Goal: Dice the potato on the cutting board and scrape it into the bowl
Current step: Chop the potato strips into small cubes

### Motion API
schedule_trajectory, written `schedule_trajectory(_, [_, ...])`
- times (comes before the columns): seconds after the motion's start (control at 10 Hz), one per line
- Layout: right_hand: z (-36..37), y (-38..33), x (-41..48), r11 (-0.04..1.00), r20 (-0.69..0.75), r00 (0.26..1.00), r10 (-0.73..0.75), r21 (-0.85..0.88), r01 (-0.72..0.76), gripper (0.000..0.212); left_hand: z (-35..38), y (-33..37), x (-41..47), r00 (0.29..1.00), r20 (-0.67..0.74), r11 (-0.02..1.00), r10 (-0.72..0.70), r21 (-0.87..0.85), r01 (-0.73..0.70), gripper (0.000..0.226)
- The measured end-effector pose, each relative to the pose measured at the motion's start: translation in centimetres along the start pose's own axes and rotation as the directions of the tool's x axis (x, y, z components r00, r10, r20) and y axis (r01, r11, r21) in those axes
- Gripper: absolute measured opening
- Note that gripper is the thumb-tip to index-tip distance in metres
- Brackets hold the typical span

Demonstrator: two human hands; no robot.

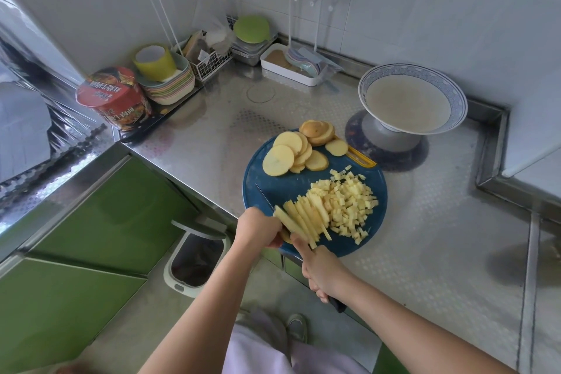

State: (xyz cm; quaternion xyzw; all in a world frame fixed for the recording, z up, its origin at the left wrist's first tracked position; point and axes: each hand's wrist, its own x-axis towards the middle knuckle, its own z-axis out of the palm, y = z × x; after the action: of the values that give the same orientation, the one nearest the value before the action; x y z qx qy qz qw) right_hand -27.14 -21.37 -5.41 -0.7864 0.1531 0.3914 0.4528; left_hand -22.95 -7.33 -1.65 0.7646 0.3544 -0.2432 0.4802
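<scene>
A round blue cutting board (270,188) lies on the steel counter. On its far side sit round potato slices (288,155). Several potato strips (306,218) lie at the near left of the board, and a heap of small potato dice (349,206) lies to their right. My left hand (258,228) holds the near end of the strips with curled fingers. My right hand (321,273) grips a dark knife handle (337,305); the thin blade (262,196) runs under the strips, its tip showing past my left hand. A blue-rimmed bowl (458,97) holding cloudy liquid stands tilted beyond the board on the right.
An instant noodle cup (115,97), stacked plates with a yellow cup (164,76), a wire basket (209,64) and a white tray (291,70) line the back left. An open waste bin (194,264) stands on the floor below the counter's edge. Bare steel counter extends to the right.
</scene>
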Motion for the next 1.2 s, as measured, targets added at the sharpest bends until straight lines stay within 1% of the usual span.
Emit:
schedule_trajectory(0.1, [-0.1, -0.1, 0.2, 1.0, 0.021, 1.0, 0.011, -0.005, -0.011, 0.056, -0.2, -0.3, 0.2, 1.0, 0.006, 1.0, 0.017, 0.007, -0.017, 0.02])
schedule_trajectory(0.2, [-0.5, -0.3, 0.0, 0.996, 0.064, 0.997, 0.032, 0.079, -0.037, 0.063, -0.1, -0.3, 0.5, 1.0, 0.014, 1.0, 0.01, 0.008, -0.01, 0.02])
schedule_trajectory(0.3, [-1.5, -0.6, -0.6, 0.965, 0.221, 0.972, 0.074, 0.232, -0.126, 0.07, -0.1, -0.6, 0.4, 1.0, 0.023, 1.0, 0.015, -0.005, -0.015, 0.018])
schedule_trajectory(0.4, [-2.3, -0.9, -0.6, 0.94, 0.277, 0.959, 0.064, 0.306, -0.151, 0.071, -0.3, -0.7, 0.7, 0.999, 0.045, 0.999, -0.022, -0.031, 0.024, 0.017])
schedule_trajectory(0.5, [-2.4, -1.1, -0.6, 0.948, 0.268, 0.963, 0.044, 0.292, -0.125, 0.071, -0.4, -0.6, 0.5, 0.999, 0.037, 0.999, -0.028, -0.042, 0.03, 0.018])
schedule_trajectory(0.6, [-2.6, -0.9, -0.6, 0.971, 0.254, 0.967, 0.024, 0.226, -0.084, 0.071, -0.4, -0.7, 0.4, 1.0, 0.021, 0.999, -0.006, -0.044, 0.007, 0.016])
schedule_trajectory(0.7, [-2.9, -0.7, -0.8, 0.973, 0.238, 0.971, -0.007, 0.227, -0.049, 0.071, -0.3, -0.7, 0.5, 1.0, -0.002, 0.999, 0.025, -0.042, -0.025, 0.014])
schedule_trajectory(0.8, [-3.1, -0.5, -1.4, 0.965, 0.237, 0.97, -0.048, 0.263, -0.016, 0.07, -0.3, -0.7, 0.6, 1.0, -0.012, 0.999, 0.018, -0.042, -0.019, 0.016])
schedule_trajectory(0.9, [-3.3, -0.6, -1.9, 0.971, 0.249, 0.967, -0.059, 0.241, -0.002, 0.07, -0.3, -0.7, 0.7, 1.0, -0.02, 0.999, 0.006, -0.051, -0.007, 0.02])
schedule_trajectory(1.0, [-3.3, -0.5, -2.0, 0.979, 0.255, 0.965, -0.064, 0.205, 0.011, 0.071, -0.3, -0.5, 0.7, 1.0, -0.025, 0.999, 0.002, -0.05, -0.003, 0.019])
schedule_trajectory(1.1, [-3.2, -0.2, -2.0, 0.979, 0.266, 0.962, -0.057, 0.202, 0.003, 0.071, -0.1, -0.3, 0.6, 0.999, -0.043, 0.999, 0.018, -0.039, -0.02, 0.019])
schedule_trajectory(1.2, [-2.9, 0.0, -1.9, 0.98, 0.267, 0.962, -0.051, 0.2, -0.004, 0.071, -0.1, -0.4, 0.7, 0.999, -0.046, 0.999, 0.024, -0.027, -0.026, 0.025])
